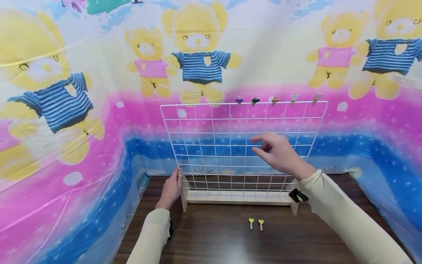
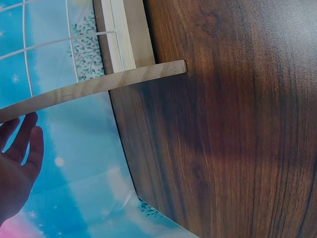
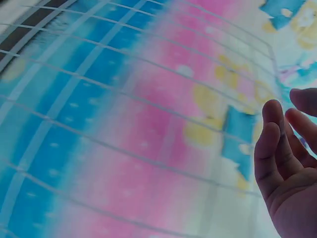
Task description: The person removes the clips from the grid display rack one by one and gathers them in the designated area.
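A white wire grid [image 1: 230, 145] stands upright in a wooden base [image 1: 237, 199]. My left hand [image 1: 171, 189] is at its left side, fingertips touching the wooden side piece [image 2: 94, 88]; the thumb is hidden in the left wrist view. In front of the grid my right hand [image 1: 275, 152] hangs in the air, fingers bent and thumb apart, holding nothing. Along the top wire sit heart clothespins: purple [image 1: 239, 100], dark green [image 1: 255, 101], orange [image 1: 275, 101], white [image 1: 294, 98] and a pale brownish one [image 1: 317, 98]. Two yellow heart clothespins, left [image 1: 251, 223] and right [image 1: 261, 224], lie on the table.
The dark wood table [image 1: 214, 242] carries the stand. A cloth printed with teddy bears [image 1: 201, 55] hangs behind and along both sides, close to the grid. Black bands show at the right wrist [image 1: 298, 195] and the left wrist [image 1: 170, 229].
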Tool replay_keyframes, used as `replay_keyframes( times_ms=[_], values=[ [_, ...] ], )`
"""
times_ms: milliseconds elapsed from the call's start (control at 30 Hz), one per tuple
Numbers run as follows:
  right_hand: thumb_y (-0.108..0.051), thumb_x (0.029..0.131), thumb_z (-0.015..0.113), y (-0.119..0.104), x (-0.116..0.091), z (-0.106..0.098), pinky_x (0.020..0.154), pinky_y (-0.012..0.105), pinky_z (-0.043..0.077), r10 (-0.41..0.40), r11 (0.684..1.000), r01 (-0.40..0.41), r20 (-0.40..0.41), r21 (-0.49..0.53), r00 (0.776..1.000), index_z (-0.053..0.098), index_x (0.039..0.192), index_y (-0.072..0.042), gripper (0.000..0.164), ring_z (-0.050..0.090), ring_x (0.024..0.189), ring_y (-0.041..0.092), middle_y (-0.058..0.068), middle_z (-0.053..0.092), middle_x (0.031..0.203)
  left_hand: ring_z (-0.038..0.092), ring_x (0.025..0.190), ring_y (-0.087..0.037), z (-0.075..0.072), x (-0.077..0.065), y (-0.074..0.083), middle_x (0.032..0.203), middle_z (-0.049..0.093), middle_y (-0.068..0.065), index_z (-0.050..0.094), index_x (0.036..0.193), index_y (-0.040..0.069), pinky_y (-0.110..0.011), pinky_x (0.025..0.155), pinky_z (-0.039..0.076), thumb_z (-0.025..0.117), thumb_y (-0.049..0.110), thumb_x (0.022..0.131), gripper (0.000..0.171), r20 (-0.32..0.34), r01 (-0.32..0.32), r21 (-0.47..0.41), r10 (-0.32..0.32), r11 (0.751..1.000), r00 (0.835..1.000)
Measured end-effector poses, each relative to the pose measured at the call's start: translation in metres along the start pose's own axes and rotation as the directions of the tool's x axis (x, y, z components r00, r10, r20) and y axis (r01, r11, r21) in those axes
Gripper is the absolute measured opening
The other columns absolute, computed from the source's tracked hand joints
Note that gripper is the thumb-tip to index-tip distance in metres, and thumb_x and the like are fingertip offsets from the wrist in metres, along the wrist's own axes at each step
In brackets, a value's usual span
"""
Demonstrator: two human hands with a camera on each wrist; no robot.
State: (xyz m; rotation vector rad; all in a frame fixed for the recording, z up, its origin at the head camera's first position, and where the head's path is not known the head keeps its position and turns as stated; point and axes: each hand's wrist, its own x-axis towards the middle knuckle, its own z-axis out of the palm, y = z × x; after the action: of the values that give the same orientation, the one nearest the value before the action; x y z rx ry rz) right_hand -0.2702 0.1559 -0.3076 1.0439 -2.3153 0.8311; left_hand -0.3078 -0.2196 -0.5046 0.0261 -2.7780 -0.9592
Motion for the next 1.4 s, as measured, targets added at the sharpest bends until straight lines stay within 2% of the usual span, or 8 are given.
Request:
replay_keyframes(
  times_ms=[367,567,767,933,1000,1067,1300,1400],
  values=[
    [-0.001,0.083,0.071,-0.042,0.065,-0.029,0.053,0.022,0.048,-0.13,0.991,0.133,-0.205,-0.002,0.97,0.066,0.113,0.0,0.03,0.058,0.058,0.01,0.011,0.063,0.108,0.054,0.113,-0.04,0.0,-0.001,0.0,0.135,0.049,-0.023,0.027,0.149,0.011,-0.054,0.089,0.044,0.036,0.024,0.104,0.048,0.004,0.0,0.003,0.0,1.0,1.0],
    [-0.007,0.089,0.066,-0.044,0.089,-0.035,0.057,0.024,0.051,0.017,0.999,-0.021,-0.148,-0.031,0.989,0.059,0.126,-0.002,0.039,0.063,0.059,0.012,0.012,0.059,0.119,0.054,0.112,-0.04,-0.001,0.0,0.0,0.134,0.049,-0.023,0.028,0.149,0.011,-0.054,0.088,0.044,0.036,0.023,0.104,0.047,-0.001,-0.01,0.009,0.01,1.0,1.0],
    [-0.01,0.093,0.061,-0.037,0.099,-0.032,0.053,0.027,0.051,0.221,0.975,-0.221,-0.041,-0.012,0.975,0.056,0.132,-0.005,0.039,0.062,0.054,0.015,0.013,0.067,0.098,0.055,0.111,-0.039,-0.001,0.0,0.0,0.132,0.05,-0.023,0.026,0.149,0.011,-0.054,0.086,0.045,0.036,0.024,0.104,0.048,0.012,-0.002,0.0,0.002,1.0,1.0],
    [-0.009,0.094,0.06,-0.034,0.104,-0.03,0.056,0.032,0.053,0.246,0.969,-0.247,-0.017,-0.007,0.969,0.058,0.128,-0.005,0.035,0.065,0.057,0.018,0.012,0.065,0.112,0.055,0.11,-0.04,-0.001,-0.001,0.0,0.131,0.051,-0.024,0.027,0.149,0.01,-0.054,0.085,0.045,0.036,0.024,0.104,0.048,0.007,-0.01,0.001,0.01,1.0,1.0],
    [-0.009,0.094,0.06,-0.034,0.107,-0.03,0.077,0.04,0.052,0.256,0.967,-0.256,-0.015,-0.009,0.967,0.058,0.129,-0.006,0.036,0.066,0.06,0.018,0.012,0.063,0.117,0.056,0.109,-0.04,-0.001,-0.001,0.0,0.131,0.051,-0.024,0.028,0.149,0.009,-0.054,0.085,0.045,0.036,0.023,0.104,0.047,0.005,-0.014,0.001,0.014,1.0,1.0],
    [-0.01,0.094,0.06,-0.035,0.109,-0.03,0.079,0.043,0.052,0.267,0.964,-0.267,-0.009,-0.012,0.964,0.057,0.13,-0.006,0.037,0.065,0.06,0.016,0.011,0.063,0.116,0.056,0.108,-0.04,-0.001,-0.001,0.001,0.13,0.052,-0.024,0.028,0.149,0.009,-0.054,0.084,0.045,0.036,0.023,0.104,0.047,0.002,-0.015,0.002,0.015,1.0,1.0],
    [-0.01,0.095,0.057,-0.033,0.115,-0.028,0.054,0.029,0.053,0.291,0.957,-0.291,0.003,0.015,0.957,0.059,0.128,-0.004,0.033,0.065,0.058,0.015,0.012,0.065,0.111,0.056,0.109,-0.039,-0.001,0.0,0.001,0.131,0.051,-0.024,0.027,0.149,0.01,-0.053,0.083,0.045,0.037,0.023,0.104,0.048,0.006,-0.001,-0.008,0.001,1.0,1.0],
    [-0.011,0.096,0.057,-0.032,0.115,-0.026,0.066,0.031,0.054,0.311,0.949,-0.311,-0.002,0.041,0.95,0.06,0.127,-0.004,0.032,0.065,0.056,0.014,0.011,0.067,0.104,0.056,0.108,-0.039,-0.001,0.0,0.001,0.131,0.051,-0.024,0.026,0.149,0.01,-0.053,0.083,0.046,0.036,0.023,0.104,0.048,0.011,-0.006,-0.001,0.006,1.0,1.0]
  ],
)
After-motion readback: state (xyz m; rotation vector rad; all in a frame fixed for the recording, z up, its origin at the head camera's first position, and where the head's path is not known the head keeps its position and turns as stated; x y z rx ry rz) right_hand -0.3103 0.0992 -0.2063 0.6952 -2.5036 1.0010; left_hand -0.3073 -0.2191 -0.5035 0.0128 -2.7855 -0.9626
